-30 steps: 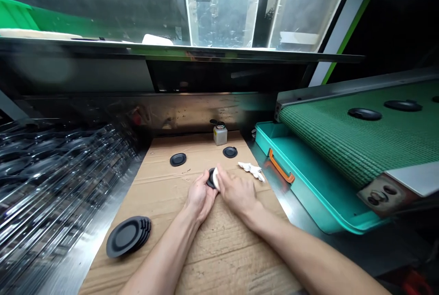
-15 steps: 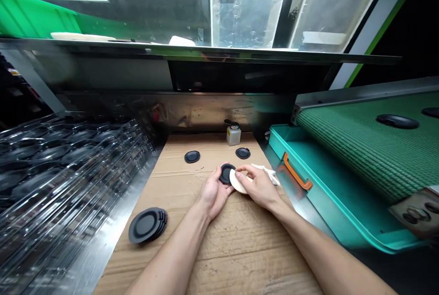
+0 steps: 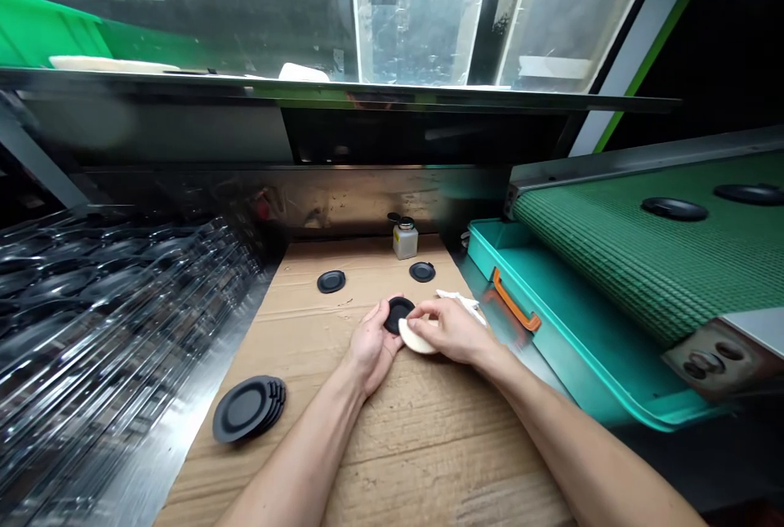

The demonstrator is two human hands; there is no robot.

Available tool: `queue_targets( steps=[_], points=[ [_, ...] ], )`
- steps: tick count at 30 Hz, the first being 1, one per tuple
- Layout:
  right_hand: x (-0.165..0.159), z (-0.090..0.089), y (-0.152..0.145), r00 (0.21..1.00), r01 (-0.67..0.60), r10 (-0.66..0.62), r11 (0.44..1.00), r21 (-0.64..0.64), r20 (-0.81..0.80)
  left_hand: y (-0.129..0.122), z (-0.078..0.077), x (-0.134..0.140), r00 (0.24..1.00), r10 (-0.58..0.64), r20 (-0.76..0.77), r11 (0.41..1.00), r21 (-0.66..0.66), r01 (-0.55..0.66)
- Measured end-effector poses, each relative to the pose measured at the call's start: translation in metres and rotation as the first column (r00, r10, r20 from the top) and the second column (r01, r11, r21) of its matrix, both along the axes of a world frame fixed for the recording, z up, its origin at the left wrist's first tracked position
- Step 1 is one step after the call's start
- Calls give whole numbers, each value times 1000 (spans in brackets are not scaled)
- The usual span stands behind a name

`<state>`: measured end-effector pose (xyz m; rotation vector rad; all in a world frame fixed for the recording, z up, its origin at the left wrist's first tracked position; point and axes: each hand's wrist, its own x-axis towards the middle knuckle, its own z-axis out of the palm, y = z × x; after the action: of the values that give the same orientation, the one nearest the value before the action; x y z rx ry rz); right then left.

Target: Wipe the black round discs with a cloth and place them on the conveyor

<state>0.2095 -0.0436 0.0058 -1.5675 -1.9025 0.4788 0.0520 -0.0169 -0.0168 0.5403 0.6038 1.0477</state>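
Observation:
My left hand (image 3: pixel 371 347) holds a round black lid (image 3: pixel 399 314) by its edge, palm up, over the cardboard sheet (image 3: pixel 422 445). A thin white round pad (image 3: pixel 417 339) is pinched in my right hand (image 3: pixel 450 329), its edge against or just over the lid's near right side. Fingers hide part of the pad. Beside my left forearm lies a fanned stack of black lids (image 3: pixel 248 408). Farther back are two single lids, one at left (image 3: pixel 331 281) and one at right (image 3: pixel 422 271). A crumpled white cloth (image 3: pixel 464 301) lies behind my right hand.
A small bottle with a dark top (image 3: pixel 405 239) stands at the back. Clear plastic trays (image 3: pixel 110 323) are piled at left. To the right is a teal bin (image 3: pixel 588 363) with an orange handle (image 3: pixel 515 302), under a green conveyor belt (image 3: pixel 612 241) carrying black lids (image 3: pixel 674 209).
The view has shifted slightly, so most things sit farther left. My right hand has tilted the white pad lower against the lid. On the belt, the black lids have come nearer.

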Motion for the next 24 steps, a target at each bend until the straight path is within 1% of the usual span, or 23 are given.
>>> queue_targets(
  steps=[1, 2, 3, 4, 5, 8, 11, 14, 16, 17, 18, 19, 20, 21, 22, 23, 24],
  points=[
    [2, 0, 1, 997, 81, -81, 996, 36, 5, 1, 0, -1, 1000, -19, 13, 1000, -12, 19],
    [5, -1, 2, 983, 185, -185, 979, 86, -11, 2, 0, -2, 999, -41, 27, 999, -28, 42],
    [7, -1, 4, 959, 283, -279, 950, 131, -49, 3, 0, -3, 997, -59, 44, 997, -46, 61],
    [9, -1, 5, 934, 354, -342, 921, 160, -100, 5, 0, -5, 996, -69, 63, 995, -64, 73],
    [9, -1, 6, 917, 392, -369, 903, 174, -152, 6, 0, -6, 994, -74, 81, 993, -83, 81],
    [4, -1, 5, 903, 396, -347, 901, 177, -254, 10, 2, -11, 988, -75, 134, 988, -127, 92],
    [-4, -1, 1, 907, 369, -318, 916, 159, -276, 10, 5, -15, 978, -100, 182, 983, -132, 125],
    [-8, -3, -1, 902, 359, -307, 924, 132, -303, 8, 7, -19, 963, -177, 205, 977, -80, 197],
    [-6, -5, 0, 886, 386, -330, 915, 121, -326, 6, 9, -20, 962, -223, 157, 973, -23, 230],
    [-4, -6, 2, 876, 405, -347, 907, 117, -335, 5, 9, -19, 974, -207, 96, 978, 16, 206],
    [-2, -7, 3, 866, 424, -365, 898, 115, -343, 3, 9, -18, 989, -149, 11, 987, 68, 148],
    [-1, -9, 5, 857, 440, -379, 891, 113, -350, 2, 10, -17, 995, -52, -81, 989, 137, 63],
    [1, -10, 7, 849, 452, -388, 885, 112, -359, 0, 11, -15, 984, 70, -162, 975, 220, -33],
    [3, -11, 8, 843, 459, -393, 881, 112, -368, -2, 12, -14, 958, 190, -215, 945, 305, -119],
    [4, -12, 9, 837, 463, -394, 879, 110, -379, -4, 13, -12, 928, 285, -240, 908, 377, -182],
    [5, -13, 10, 831, 466, -393, 878, 108, -393, -6, 14, -11, 904, 349, -246, 875, 432, -220],
    [5, -14, 10, 825, 469, -391, 876, 109, -408, -8, 16, -11, 889, 387, -246, 847, 476, -237]
  ],
)
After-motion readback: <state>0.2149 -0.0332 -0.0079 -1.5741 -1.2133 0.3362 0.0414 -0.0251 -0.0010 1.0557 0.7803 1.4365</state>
